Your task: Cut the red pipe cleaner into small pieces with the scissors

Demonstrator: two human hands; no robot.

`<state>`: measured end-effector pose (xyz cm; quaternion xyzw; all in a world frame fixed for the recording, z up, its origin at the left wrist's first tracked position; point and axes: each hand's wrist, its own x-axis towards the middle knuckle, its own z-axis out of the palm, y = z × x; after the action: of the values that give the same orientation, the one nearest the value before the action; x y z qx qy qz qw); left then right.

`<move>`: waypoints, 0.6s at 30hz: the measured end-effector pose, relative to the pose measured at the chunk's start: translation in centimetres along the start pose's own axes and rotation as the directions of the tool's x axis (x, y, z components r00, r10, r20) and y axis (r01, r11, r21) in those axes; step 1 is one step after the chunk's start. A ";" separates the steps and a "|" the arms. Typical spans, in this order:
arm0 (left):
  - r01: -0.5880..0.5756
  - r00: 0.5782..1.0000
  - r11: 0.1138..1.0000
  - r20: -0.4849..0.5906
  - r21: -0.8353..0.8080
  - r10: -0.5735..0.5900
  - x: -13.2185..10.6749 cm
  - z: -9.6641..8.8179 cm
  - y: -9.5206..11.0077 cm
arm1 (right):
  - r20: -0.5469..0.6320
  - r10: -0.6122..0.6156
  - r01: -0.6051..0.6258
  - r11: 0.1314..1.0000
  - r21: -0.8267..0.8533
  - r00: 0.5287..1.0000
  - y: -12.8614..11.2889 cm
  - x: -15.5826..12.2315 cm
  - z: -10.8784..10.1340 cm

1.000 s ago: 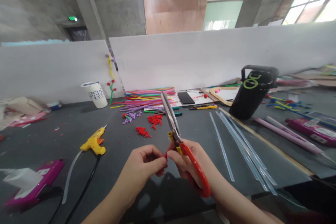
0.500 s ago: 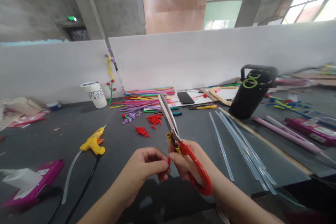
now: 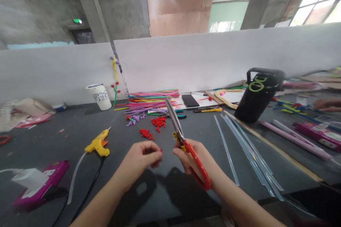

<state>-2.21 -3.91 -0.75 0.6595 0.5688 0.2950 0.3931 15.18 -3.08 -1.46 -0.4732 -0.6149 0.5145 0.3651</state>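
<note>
My left hand [image 3: 145, 156] is closed in a pinch, and a tiny bit of red pipe cleaner [image 3: 161, 150] shows at its fingertips. Wrapped in my right hand [image 3: 198, 156] are red-handled scissors [image 3: 176, 118], blades pointing up and away. A small yellow-and-dark tool [image 3: 175, 136] sticks out beside them in the same grip; its kind is unclear. The hands are apart. Beyond them lie piles of short twisted red pieces [image 3: 159, 123], short purple pieces [image 3: 135, 118] and a bundle of long coloured pipe cleaners [image 3: 151, 101].
A yellow glue gun [image 3: 98, 143] and a magenta power strip [image 3: 57, 173] lie left. Clear glue sticks [image 3: 247, 149] and a black bottle [image 3: 255, 95] are right. A white cup [image 3: 99, 97] and a phone [image 3: 190, 100] stand behind. Another person's hand [image 3: 329, 104] shows far right.
My left hand has moved left, away from my right hand, with the red bit in its fingers. Another person's hand has come into view at far right.
</note>
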 end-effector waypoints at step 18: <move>0.037 0.999 0.639 -0.046 0.768 -0.002 9.3 -5.0 -4.4 | -0.091 0.026 -0.037 0.992 -0.119 0.995 2.1 2.1 -1.2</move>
<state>-7.07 6.32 -2.47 0.7517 0.6552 0.0348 0.0672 16.18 -0.66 -3.38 -0.5266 -0.6202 0.4604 0.3550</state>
